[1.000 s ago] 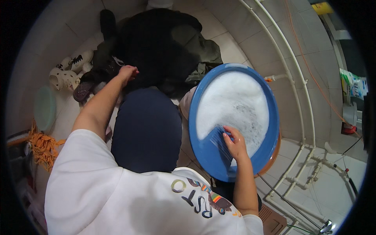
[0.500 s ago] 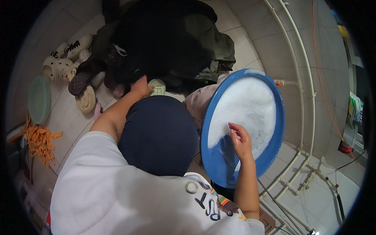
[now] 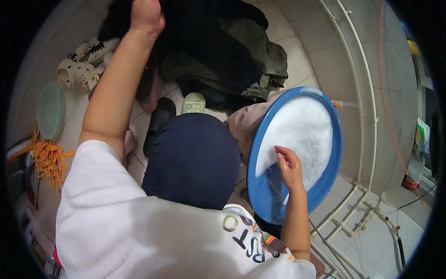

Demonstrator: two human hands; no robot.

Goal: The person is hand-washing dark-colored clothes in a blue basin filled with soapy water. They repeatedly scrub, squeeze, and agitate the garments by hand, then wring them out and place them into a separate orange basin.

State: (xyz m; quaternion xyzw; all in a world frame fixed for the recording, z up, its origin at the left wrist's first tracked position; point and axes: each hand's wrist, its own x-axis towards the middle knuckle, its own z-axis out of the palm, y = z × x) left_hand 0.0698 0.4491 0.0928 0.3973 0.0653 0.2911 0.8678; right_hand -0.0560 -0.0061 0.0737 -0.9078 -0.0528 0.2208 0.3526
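My left hand is raised at the far end of the floor. It is closed in a fist on a black garment, dark cloth showing on both sides of it; the fingertips are hidden. The rest of the dark clothes pile, black and olive green, lies beyond my knee. My right hand hovers over a blue basin full of white suds. Its fingers are loosely bent, thumb apart, with nothing in them. Below that hand, a ribbed washboard surface shows at the basin's near side.
Pale clogs and sneakers stand at the far left. A black slipper and a pale green slipper lie nearer. On the left are a pale green basin and an orange mop. White pipes run along the right wall.
My left hand has gone up and away from beside the green slipper, drawing black cloth leftward over the shoes. A black slipper has come into view. My right hand stays over the suds.
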